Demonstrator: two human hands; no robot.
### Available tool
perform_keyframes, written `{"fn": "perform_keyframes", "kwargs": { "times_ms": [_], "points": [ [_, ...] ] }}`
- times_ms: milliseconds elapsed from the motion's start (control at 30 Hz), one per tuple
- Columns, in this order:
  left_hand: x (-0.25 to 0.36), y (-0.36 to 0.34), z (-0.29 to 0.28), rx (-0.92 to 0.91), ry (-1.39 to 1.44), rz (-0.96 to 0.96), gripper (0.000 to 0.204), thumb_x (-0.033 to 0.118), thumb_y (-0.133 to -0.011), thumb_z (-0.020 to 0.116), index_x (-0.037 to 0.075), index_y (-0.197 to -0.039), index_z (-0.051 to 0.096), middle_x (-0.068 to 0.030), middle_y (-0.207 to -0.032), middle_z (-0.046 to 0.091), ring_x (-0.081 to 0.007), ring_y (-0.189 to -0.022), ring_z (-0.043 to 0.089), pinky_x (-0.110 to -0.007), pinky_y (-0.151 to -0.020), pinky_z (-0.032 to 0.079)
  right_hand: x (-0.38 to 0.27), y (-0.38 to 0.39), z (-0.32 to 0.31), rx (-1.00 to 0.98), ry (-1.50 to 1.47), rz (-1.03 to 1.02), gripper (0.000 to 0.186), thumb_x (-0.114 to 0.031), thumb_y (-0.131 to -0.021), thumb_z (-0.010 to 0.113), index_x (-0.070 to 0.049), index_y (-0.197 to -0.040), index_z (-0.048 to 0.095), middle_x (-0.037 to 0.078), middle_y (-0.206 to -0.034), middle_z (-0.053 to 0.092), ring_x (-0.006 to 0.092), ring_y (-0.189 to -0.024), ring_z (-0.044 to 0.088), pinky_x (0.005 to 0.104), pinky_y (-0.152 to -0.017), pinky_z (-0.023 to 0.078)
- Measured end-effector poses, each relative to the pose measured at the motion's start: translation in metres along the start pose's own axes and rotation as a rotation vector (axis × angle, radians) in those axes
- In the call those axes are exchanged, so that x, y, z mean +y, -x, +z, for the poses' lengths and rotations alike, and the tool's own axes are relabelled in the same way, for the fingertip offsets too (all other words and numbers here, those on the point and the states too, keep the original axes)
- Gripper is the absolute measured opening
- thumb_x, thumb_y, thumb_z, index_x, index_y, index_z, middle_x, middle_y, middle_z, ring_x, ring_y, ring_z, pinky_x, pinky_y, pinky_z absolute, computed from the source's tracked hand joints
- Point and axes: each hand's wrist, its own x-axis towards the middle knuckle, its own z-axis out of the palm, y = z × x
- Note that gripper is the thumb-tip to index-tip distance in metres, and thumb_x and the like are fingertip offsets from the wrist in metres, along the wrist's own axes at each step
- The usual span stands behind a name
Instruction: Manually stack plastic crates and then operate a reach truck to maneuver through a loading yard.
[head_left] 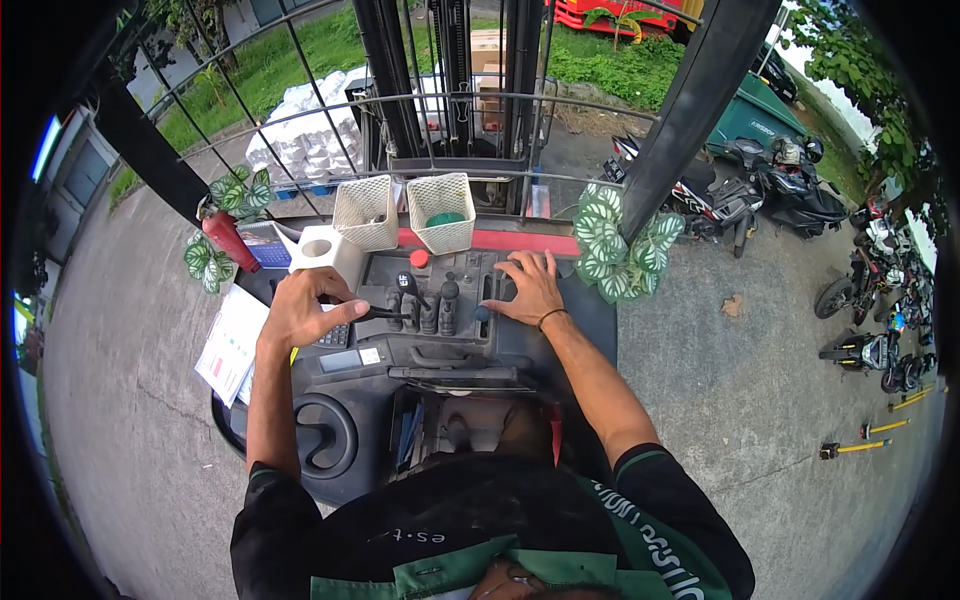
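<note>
I am at the control console (465, 350) of a forklift. My left hand (305, 312) is closed around the end of a black lever (385, 313), thumb laid along it. My right hand (530, 290) rests on the right part of the console with its fingers spread, the thumb beside a dark round knob (483, 313). Between my hands stand several upright control levers (428, 318), one with a black knob bearing white marks (406, 283). Behind them sits a red push button (419, 259). A calculator (333, 337) lies partly under my left hand.
Two cream baskets (367, 212) stand behind the levers, near a white holder (325, 255). Papers (228, 343), a red fire extinguisher (228, 238) and a steering wheel (325, 436) are leftward. Beyond the mast (455, 80) are wrapped white goods (310, 130); motorcycles (770, 190) are parked right.
</note>
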Motion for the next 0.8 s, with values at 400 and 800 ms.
{"fn": "perform_keyframes", "kwargs": {
  "times_ms": [400,800],
  "points": [
    [0.004,0.026,0.007,0.022,-0.025,-0.120,0.086,0.058,-0.073,0.076,0.011,-0.144,0.062,-0.0079,-0.077,0.074,-0.0199,-0.067,0.073,-0.035,-0.069,0.056,-0.014,0.003,0.005,0.041,-0.479,0.069,0.042,-0.040,-0.096,0.067,-0.015,-0.130,0.069,0.008,-0.136,0.063,0.0280,-0.135,0.053,0.0632,-0.124,0.006],
    [-0.023,0.034,0.039,0.293,0.383,-0.022,0.095,0.066,-0.071,0.066,0.002,-0.141,0.063,-0.0127,-0.085,0.070,-0.0214,-0.074,0.065,-0.037,-0.076,0.052,-0.096,0.006,-0.019,-0.030,-0.915,-0.110,0.053,-0.044,-0.095,0.069,-0.007,-0.133,0.067,0.018,-0.132,0.067,0.0332,-0.122,0.061,0.0430,-0.110,0.041]
  ]
}}
